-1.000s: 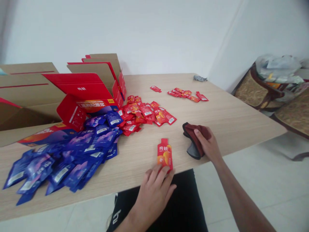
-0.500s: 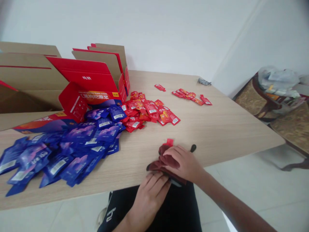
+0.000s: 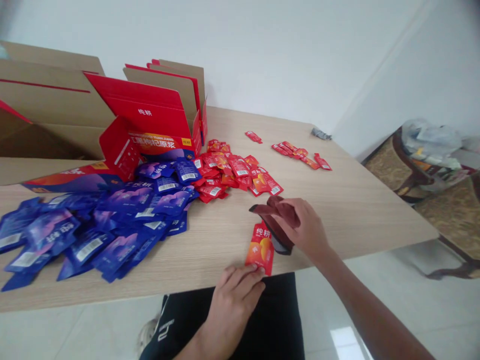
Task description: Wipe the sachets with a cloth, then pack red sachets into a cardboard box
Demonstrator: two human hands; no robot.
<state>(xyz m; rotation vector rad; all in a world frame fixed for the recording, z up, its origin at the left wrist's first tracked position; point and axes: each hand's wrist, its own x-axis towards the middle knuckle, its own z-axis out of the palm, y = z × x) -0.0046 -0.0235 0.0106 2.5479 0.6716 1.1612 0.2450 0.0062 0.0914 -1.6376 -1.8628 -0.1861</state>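
A red pouch with orange fruit print lies face up at the table's front edge. My left hand has its fingers together on the pouch's lower end, holding it there; where the thumb sits is hard to see. Just above and right of the pouch, my right hand is closed around a bunched brown cloth. One dark-edged flap of the cloth hangs down beside the pouch's top right.
Blue pouches lie heaped at left, with a pile of red pouches beyond. Open red cartons stand behind them. More red pouches and a grey scrap lie farther back. Chairs with plastic bags stand at right.
My right hand has lifted the brown cloth up and away to the right, uncovering the red pouch. My left hand stays near the table edge, now visibly on the pouch.
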